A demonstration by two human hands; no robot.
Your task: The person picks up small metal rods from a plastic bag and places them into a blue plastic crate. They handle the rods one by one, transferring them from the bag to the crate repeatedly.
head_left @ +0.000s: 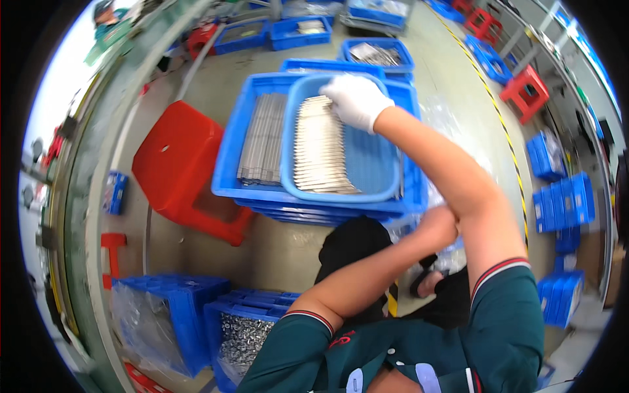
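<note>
My right hand (357, 101), in a white glove, reaches over the far end of a light blue tub (377, 160). Its fingers curl down at the top of a long row of thin, pale metal plates (319, 147), stacked overlapping in the tub. What lies in the fingertips is hidden by the glove and some blur. The tub sits in a larger blue crate (229, 160), beside grey metal strips (263, 134) packed along its left side. My left forearm crosses low to the right, and my left hand is hidden behind my right elbow.
A red plastic stool (177, 157) stands left of the crate. Closer at lower left is a blue bin of small metal parts (246, 340), next to a bin with clear plastic film (141, 321). More blue crates (377, 56) lie ahead; red stools (525, 93) stand right.
</note>
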